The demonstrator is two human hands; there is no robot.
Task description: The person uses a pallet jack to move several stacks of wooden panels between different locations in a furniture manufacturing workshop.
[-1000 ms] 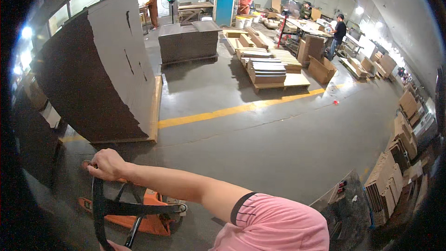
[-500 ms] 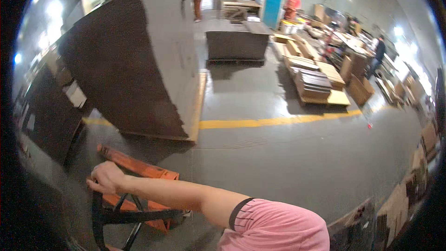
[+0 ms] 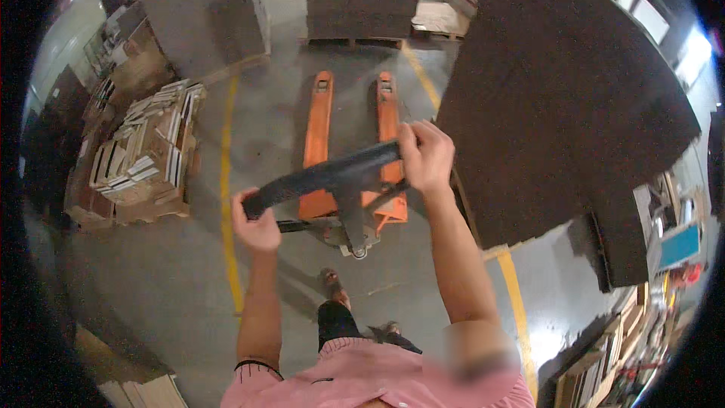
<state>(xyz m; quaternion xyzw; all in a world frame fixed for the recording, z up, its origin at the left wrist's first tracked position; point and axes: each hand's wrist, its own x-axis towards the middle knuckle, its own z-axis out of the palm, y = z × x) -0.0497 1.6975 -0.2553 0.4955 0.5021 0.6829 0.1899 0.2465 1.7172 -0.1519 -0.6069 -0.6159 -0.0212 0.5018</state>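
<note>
In front of me is a pallet jack with a black handle (image 3: 332, 172) and two orange forks (image 3: 317, 125). My left hand (image 3: 257, 223) is closed around the handle's left end. At the right end, higher up in the picture, my right hand (image 3: 427, 157) has its fingers wrapped over the bar. The handle tilts up toward the right and partly covers the fork bases. Both forks point away from me along the grey floor with no load on them.
Tall brown board stacks stand at right (image 3: 559, 121), far ahead (image 3: 362, 0) and far left (image 3: 200, 11). A pallet of wooden pieces (image 3: 143, 151) sits at left. Yellow floor lines (image 3: 228, 174) run along both sides. My feet (image 3: 332, 285) are behind the jack.
The view has swung round to face along the forks. Earlier only one hand showed on the handle, at lower left; now both hands grip it, in front of my body.
</note>
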